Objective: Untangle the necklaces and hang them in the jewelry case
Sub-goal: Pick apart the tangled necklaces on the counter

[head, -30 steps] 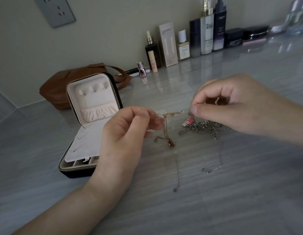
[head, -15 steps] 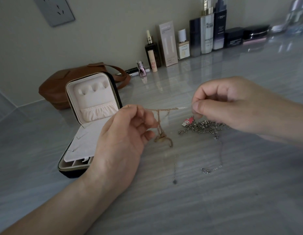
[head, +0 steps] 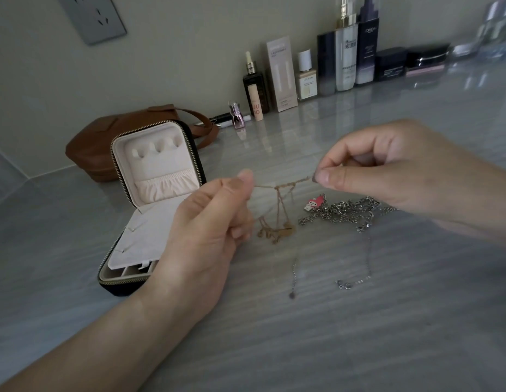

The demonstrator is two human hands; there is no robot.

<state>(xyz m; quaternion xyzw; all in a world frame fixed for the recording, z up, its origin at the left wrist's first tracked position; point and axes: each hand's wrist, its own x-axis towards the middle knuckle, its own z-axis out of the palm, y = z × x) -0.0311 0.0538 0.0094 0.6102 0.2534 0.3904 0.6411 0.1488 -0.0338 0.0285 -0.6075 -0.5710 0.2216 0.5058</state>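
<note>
Pinching the gold necklace [head: 277, 232] between them, left hand [head: 206, 222] and right hand [head: 393, 174] stretch it; its hanging tangle is blurred, the silver necklace [head: 345, 211] partly hidden.

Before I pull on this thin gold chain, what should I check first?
1. Left hand grip on the thin gold chain necklace: pinched at the thumb, ok.
2. Right hand grip on the chain's other end: pinched at the fingertips, ok.
3. Tangle freed: not ok, loops hang bunched below the taut span.
4. Gold chain separate from the silver chain pile with its pink charm: cannot tell, they lie close together.
5. Black zip jewelry case open, with its lid hooks bare: ok.
</note>
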